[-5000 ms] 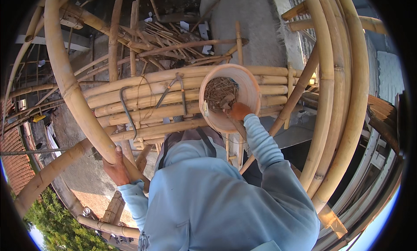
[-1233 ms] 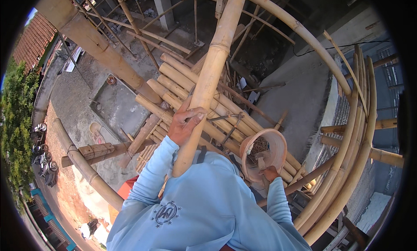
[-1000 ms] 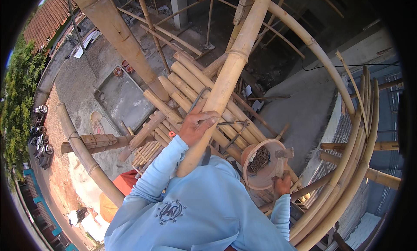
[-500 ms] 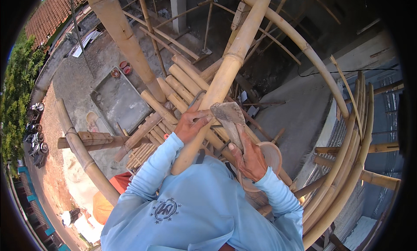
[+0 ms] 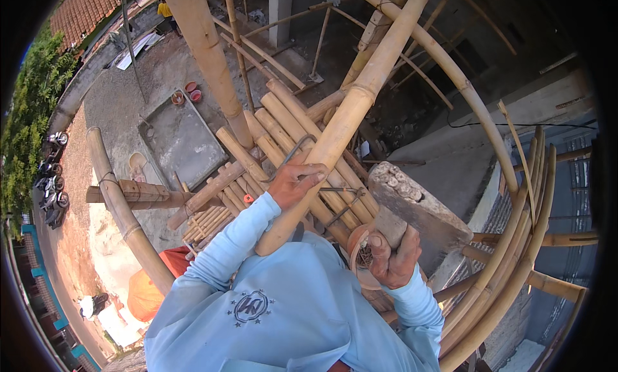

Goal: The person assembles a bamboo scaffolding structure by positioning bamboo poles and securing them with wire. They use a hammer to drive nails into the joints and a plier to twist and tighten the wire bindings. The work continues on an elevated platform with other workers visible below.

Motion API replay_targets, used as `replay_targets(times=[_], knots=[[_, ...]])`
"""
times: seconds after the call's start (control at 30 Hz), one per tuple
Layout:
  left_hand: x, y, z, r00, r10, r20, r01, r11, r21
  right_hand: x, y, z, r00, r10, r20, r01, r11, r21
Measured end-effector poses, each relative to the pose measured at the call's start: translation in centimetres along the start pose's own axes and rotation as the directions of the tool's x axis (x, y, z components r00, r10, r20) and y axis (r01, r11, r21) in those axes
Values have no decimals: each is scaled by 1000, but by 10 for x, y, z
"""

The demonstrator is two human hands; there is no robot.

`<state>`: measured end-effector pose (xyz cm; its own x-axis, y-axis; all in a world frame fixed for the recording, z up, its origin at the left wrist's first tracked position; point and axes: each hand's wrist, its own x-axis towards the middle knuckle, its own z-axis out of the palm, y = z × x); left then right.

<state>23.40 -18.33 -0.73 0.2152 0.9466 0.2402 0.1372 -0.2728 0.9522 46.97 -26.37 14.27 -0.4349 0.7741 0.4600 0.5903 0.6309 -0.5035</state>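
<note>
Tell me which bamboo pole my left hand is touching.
The thick slanting pole that crosses above the platform poles toward the upper right: your left hand rests against it, while the platform poles lie side by side below, clear of that hand.

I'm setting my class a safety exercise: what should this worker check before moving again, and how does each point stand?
1. Right hand gripping hammer: ok.
2. Left hand on bamboo pole: ok.
3. Hammer apart from left hand: ok.
4. Anything pinched in left fingertips: cannot tell.
5. Bucket fully visible: not ok, partly hidden.
6. Platform free of tools: not ok, pincers lie there.
</note>
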Motion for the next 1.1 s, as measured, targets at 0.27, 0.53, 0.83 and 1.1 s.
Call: replay_targets(times=[0.27, 0.53, 0.83, 1.1], knots=[[1, -4, -6, 972, -175, 156, 187, 980, -69, -17, 11, 13, 961, 227, 155, -220, 974, -61], [-7, 7, -1, 868, -485, 108, 442, 852, 280, -22, 21, 8, 940, 293, 175, -296, 955, -10], [-7, 17, 1, 832, -550, 66, 496, 793, 354, -5, -10, -32, 996, 60, 62, -74, 963, 259], [-28, -9, 12, 863, -504, 33, 456, 805, 379, 0, -5, -30, 998, 50, -49, -42, 988, 150]])
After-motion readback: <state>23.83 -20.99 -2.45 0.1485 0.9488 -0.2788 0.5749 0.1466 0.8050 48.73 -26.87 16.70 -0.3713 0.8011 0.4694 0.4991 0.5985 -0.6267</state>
